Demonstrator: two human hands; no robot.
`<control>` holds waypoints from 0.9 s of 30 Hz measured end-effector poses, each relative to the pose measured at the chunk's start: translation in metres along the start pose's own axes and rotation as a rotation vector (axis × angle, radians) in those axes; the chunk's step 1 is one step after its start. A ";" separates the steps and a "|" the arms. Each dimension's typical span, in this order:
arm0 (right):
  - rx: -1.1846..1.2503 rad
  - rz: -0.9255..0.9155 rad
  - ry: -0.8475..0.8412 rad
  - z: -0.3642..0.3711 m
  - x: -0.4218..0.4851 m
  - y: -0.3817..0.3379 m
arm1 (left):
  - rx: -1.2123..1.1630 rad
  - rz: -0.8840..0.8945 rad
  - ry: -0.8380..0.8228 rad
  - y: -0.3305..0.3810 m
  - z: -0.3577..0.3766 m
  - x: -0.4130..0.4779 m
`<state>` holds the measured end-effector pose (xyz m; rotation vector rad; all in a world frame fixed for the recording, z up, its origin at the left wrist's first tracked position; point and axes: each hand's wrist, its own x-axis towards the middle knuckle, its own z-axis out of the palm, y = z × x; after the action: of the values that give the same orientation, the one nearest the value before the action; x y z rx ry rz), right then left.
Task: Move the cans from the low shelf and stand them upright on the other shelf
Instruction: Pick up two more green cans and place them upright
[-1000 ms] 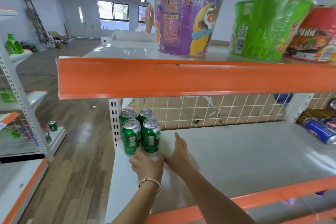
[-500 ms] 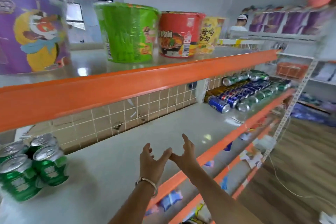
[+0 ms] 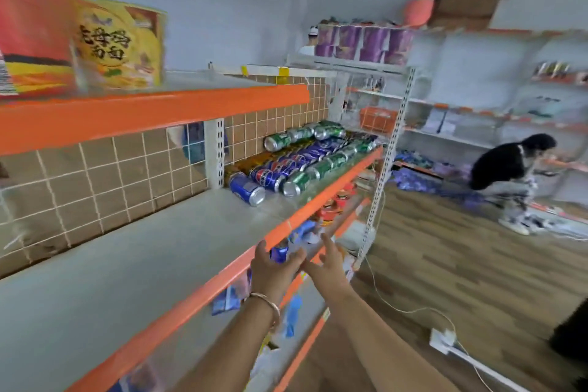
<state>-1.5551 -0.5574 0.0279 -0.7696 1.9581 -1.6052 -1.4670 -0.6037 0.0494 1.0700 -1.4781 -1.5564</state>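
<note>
Right now the biggest thing before me is the shelf [image 3: 133, 251], a long grey board with an orange front edge [image 3: 203, 293], backed by a white wire grid [image 3: 95, 188] over brown card. Above it runs another orange-edged board carrying a yellow noodle tub [image 3: 122, 44] and a red one [image 3: 31, 41], both blurred. Far along the grey shelf, past a white upright post [image 3: 213, 153], the cans [image 3: 296, 162] lie on their sides in rows, blue ones [image 3: 246, 189] nearest me and green ones [image 3: 297, 183] beside and behind them, well apart from my hands. Below, lower boards hold blurred packets I cannot make out. Across the wooden floor [image 3: 445, 264] another person [image 3: 509, 175] in a black top crouches by a white rack [image 3: 391, 124]. A white power strip [image 3: 445, 339] lies on the floor with its cord. My left hand [image 3: 273, 270], a bangle [image 3: 265, 304] at the wrist, and my right hand [image 3: 327, 267] reach forward side by side just in front of the orange edge, fingers spread and loose, holding nothing.
</note>
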 end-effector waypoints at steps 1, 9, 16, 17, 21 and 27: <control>0.011 0.014 0.012 -0.010 0.008 0.006 | -0.013 0.013 -0.005 0.000 0.013 0.001; 0.126 0.041 -0.050 -0.062 0.067 0.028 | -0.005 -0.006 -0.107 0.002 0.079 0.038; 0.202 0.027 -0.111 -0.087 0.147 0.020 | 0.056 -0.031 -0.168 0.010 0.120 0.118; 0.208 0.022 -0.120 -0.090 0.164 0.022 | 0.041 -0.023 -0.174 0.010 0.127 0.135; 0.064 0.009 -0.156 -0.087 0.234 0.018 | 0.153 -0.034 -0.199 0.009 0.159 0.206; -0.282 0.039 -0.256 -0.089 0.323 0.012 | 0.219 0.014 -0.281 0.030 0.176 0.274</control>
<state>-1.8504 -0.7168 0.0262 -0.9856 2.0159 -1.1559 -1.7367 -0.7878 0.0547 0.9882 -1.8771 -1.6132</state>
